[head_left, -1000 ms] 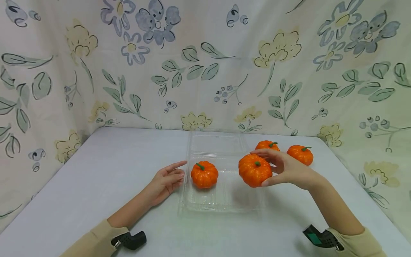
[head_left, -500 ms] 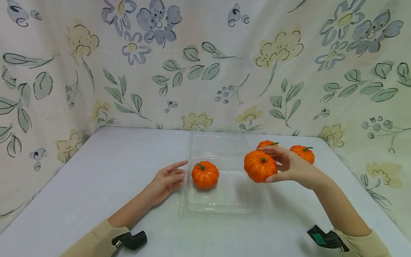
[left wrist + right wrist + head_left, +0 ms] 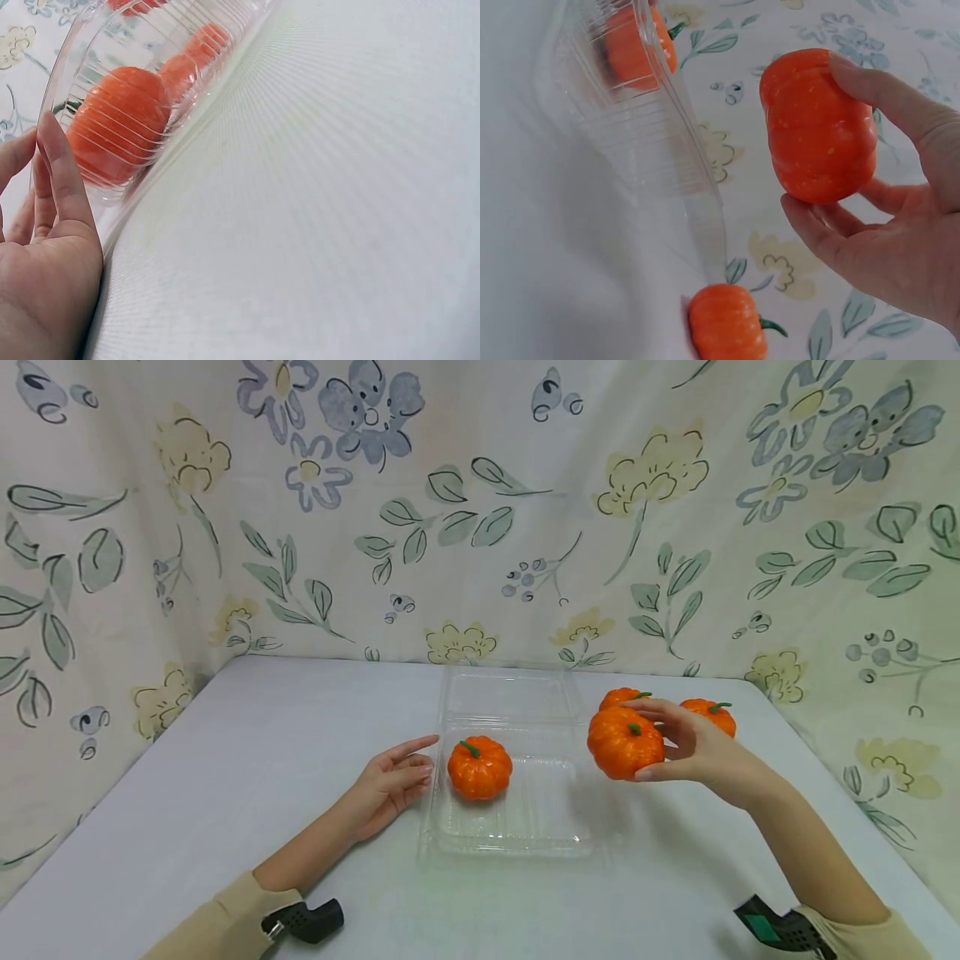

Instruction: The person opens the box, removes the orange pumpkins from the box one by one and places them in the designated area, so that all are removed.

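My right hand (image 3: 701, 752) grips an orange toy pumpkin (image 3: 624, 743) between thumb and fingers, raised just past the right edge of the clear plastic box (image 3: 517, 843). The right wrist view shows this held pumpkin (image 3: 817, 127) apart from the box wall. Inside the box's left half sits another pumpkin (image 3: 480, 768) with a green stem. My left hand (image 3: 386, 789) rests at the box's left side, fingers loosely extended by the rim; in the left wrist view its fingertips (image 3: 51, 127) appear to touch the clear wall.
Two more pumpkins stand on the white table beyond my right hand, one behind the held pumpkin (image 3: 621, 697), the other pumpkin (image 3: 712, 718) farther right. The box's clear lid (image 3: 510, 693) lies open toward the back. A floral curtain (image 3: 480, 527) hangs behind the table.
My right hand has moved to the right and slightly up with its pumpkin, from above the box to beyond its right edge. The left hand and the boxed pumpkin have stayed in place.
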A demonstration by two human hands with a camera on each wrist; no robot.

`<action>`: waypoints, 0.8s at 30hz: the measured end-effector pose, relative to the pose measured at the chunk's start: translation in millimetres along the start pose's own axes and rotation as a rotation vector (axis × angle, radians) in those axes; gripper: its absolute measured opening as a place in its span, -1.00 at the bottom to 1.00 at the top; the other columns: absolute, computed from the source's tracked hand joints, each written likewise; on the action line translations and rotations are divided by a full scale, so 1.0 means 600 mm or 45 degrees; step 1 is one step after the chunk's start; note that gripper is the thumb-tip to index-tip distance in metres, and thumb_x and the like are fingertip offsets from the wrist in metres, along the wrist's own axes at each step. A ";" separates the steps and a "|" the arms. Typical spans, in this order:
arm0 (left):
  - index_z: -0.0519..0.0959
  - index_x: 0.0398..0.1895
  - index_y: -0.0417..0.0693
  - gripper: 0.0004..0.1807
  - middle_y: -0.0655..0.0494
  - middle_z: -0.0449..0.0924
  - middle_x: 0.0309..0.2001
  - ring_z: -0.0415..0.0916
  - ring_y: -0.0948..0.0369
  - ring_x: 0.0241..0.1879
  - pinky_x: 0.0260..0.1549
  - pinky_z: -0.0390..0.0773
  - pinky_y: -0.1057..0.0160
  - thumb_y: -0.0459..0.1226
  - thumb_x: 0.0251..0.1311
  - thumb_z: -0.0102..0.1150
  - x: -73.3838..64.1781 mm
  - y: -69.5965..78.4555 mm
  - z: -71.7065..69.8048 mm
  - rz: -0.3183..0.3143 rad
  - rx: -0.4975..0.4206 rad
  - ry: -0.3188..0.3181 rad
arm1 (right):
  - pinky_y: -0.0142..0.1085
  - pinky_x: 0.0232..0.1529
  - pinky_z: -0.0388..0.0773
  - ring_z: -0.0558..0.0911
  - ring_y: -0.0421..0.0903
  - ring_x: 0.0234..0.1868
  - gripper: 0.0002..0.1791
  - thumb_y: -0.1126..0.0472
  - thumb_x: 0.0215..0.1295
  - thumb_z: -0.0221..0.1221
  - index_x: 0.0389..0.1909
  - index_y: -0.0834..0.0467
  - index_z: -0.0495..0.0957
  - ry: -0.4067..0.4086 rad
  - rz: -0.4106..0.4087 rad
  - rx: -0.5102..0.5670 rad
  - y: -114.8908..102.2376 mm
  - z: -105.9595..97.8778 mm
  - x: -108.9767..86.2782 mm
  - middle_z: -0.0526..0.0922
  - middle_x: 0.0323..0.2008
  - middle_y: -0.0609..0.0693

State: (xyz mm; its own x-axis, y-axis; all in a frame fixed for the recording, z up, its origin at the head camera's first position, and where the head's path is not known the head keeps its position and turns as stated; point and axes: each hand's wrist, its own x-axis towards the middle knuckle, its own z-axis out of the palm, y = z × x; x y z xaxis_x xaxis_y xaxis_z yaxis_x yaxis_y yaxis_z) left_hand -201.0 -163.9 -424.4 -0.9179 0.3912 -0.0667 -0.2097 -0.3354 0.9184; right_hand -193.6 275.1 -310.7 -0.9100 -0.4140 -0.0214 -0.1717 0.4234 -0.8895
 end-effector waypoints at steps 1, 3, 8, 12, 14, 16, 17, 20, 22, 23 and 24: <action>0.22 0.60 -0.25 -0.39 0.13 0.56 -0.09 0.63 0.33 -0.21 -0.09 0.71 0.44 -0.50 0.53 0.00 -0.001 0.000 0.000 0.003 -0.003 -0.003 | -0.26 0.02 0.76 0.59 -0.24 0.17 -0.13 0.26 0.27 0.46 0.55 0.18 0.26 0.008 0.002 -0.011 0.002 -0.001 -0.001 0.36 0.43 0.27; 0.23 0.59 -0.26 -0.39 0.13 0.57 -0.09 0.64 0.33 -0.20 -0.08 0.71 0.44 -0.49 0.53 0.02 -0.002 0.001 -0.001 0.011 -0.012 -0.013 | -0.26 0.02 0.75 0.58 -0.25 0.18 -0.13 0.26 0.28 0.45 0.55 0.18 0.25 0.019 0.003 -0.022 0.005 -0.003 -0.003 0.35 0.44 0.26; 0.25 0.59 -0.26 -0.40 0.12 0.58 -0.09 0.64 0.33 -0.20 -0.08 0.71 0.44 -0.49 0.52 0.04 -0.005 0.003 0.000 0.016 -0.021 -0.019 | -0.29 0.03 0.74 0.58 -0.31 0.17 -0.13 0.28 0.30 0.44 0.56 0.16 0.24 0.042 -0.007 -0.023 0.012 -0.007 -0.007 0.34 0.45 0.23; 0.25 0.59 -0.24 -0.40 0.13 0.58 -0.09 0.64 0.33 -0.20 -0.08 0.71 0.44 -0.48 0.53 0.04 -0.005 0.002 0.000 0.012 -0.012 -0.010 | -0.33 0.05 0.72 0.59 -0.35 0.18 -0.14 0.28 0.30 0.44 0.56 0.15 0.24 0.058 -0.015 -0.027 0.016 -0.009 -0.011 0.37 0.43 0.19; 0.24 0.59 -0.24 -0.40 0.14 0.58 -0.10 0.64 0.33 -0.21 -0.08 0.71 0.43 -0.49 0.53 0.02 -0.004 0.002 0.000 0.007 -0.006 -0.002 | -0.34 0.06 0.71 0.59 -0.36 0.19 -0.14 0.28 0.31 0.44 0.56 0.15 0.24 0.060 -0.019 -0.025 0.017 -0.010 -0.013 0.39 0.42 0.15; 0.23 0.60 -0.24 -0.39 0.14 0.58 -0.10 0.64 0.33 -0.22 -0.09 0.71 0.44 -0.49 0.53 0.01 -0.003 0.002 0.001 -0.002 -0.005 0.006 | -0.35 0.07 0.71 0.58 -0.37 0.20 -0.14 0.27 0.31 0.43 0.56 0.15 0.24 0.060 -0.017 -0.029 0.019 -0.011 -0.015 0.41 0.41 0.11; 0.22 0.60 -0.25 -0.39 0.14 0.58 -0.10 0.63 0.32 -0.22 -0.09 0.71 0.44 -0.50 0.54 0.00 -0.003 0.002 0.001 -0.005 -0.006 0.006 | -0.35 0.07 0.70 0.57 -0.38 0.21 -0.14 0.27 0.31 0.43 0.56 0.15 0.23 0.063 -0.012 -0.030 0.020 -0.011 -0.016 0.41 0.41 0.09; 0.21 0.61 -0.25 -0.39 0.14 0.58 -0.11 0.63 0.32 -0.23 -0.10 0.71 0.44 -0.51 0.54 -0.02 -0.003 0.003 0.002 -0.012 -0.012 0.006 | -0.36 0.08 0.69 0.57 -0.40 0.21 -0.12 0.25 0.31 0.44 0.57 0.12 0.23 0.075 0.018 -0.036 0.023 -0.012 -0.018 0.40 0.42 0.07; 0.21 0.61 -0.25 -0.39 0.13 0.58 -0.10 0.63 0.32 -0.22 -0.09 0.71 0.44 -0.51 0.54 -0.02 -0.002 0.004 0.002 -0.012 -0.020 -0.003 | -0.37 0.08 0.69 0.56 -0.43 0.20 -0.11 0.24 0.32 0.43 0.59 0.12 0.21 0.079 0.031 -0.049 0.025 -0.013 -0.020 0.37 0.45 0.11; 0.22 0.61 -0.25 -0.39 0.13 0.58 -0.10 0.63 0.32 -0.23 -0.09 0.71 0.44 -0.51 0.54 -0.02 -0.002 0.004 0.002 -0.012 -0.023 -0.006 | -0.37 0.07 0.69 0.55 -0.43 0.19 -0.11 0.23 0.32 0.43 0.59 0.11 0.21 0.083 0.042 -0.054 0.026 -0.014 -0.020 0.35 0.47 0.13; 0.22 0.61 -0.24 -0.39 0.13 0.58 -0.10 0.63 0.32 -0.22 -0.09 0.71 0.44 -0.51 0.54 -0.02 -0.002 0.004 0.002 -0.012 -0.025 -0.006 | -0.37 0.07 0.69 0.55 -0.44 0.18 -0.10 0.23 0.32 0.43 0.60 0.11 0.20 0.084 0.047 -0.060 0.027 -0.015 -0.021 0.33 0.48 0.16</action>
State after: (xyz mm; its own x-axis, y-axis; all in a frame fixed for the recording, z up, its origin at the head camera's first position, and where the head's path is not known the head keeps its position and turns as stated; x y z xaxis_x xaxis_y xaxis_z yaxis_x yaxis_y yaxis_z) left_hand -199.8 -164.1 -421.7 -0.9141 0.3987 -0.0733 -0.2249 -0.3482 0.9100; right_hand -188.3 294.4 -321.0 -0.9388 -0.3438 -0.0223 -0.1536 0.4759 -0.8660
